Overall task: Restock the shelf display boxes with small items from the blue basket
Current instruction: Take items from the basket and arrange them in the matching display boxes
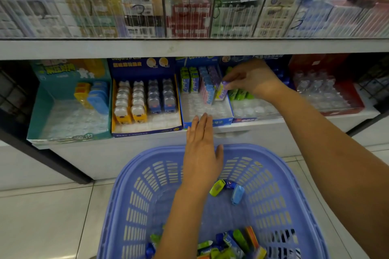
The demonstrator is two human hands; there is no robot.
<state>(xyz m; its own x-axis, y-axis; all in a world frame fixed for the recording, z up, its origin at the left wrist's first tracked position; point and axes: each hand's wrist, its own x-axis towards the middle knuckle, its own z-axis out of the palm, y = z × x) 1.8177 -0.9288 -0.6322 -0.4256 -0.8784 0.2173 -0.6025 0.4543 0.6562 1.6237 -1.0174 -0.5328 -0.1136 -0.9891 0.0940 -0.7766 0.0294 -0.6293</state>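
A person's right hand [251,79] pinches a purple item [223,90], lowering it into the blue box [229,111] on the shelf [189,48]. The left hand [202,149], fingers flat and empty, hovers over the basket [130,174] near the person. The box's near rows are empty; many items [233,242] remain in the basket.

1. Blue basket [212,202] — slotted plastic, on the floor below the shelf, colourful small items [231,244] heaped at its near end.
2. Blue display box [207,119] — part filled, upright packs in rows at its back.
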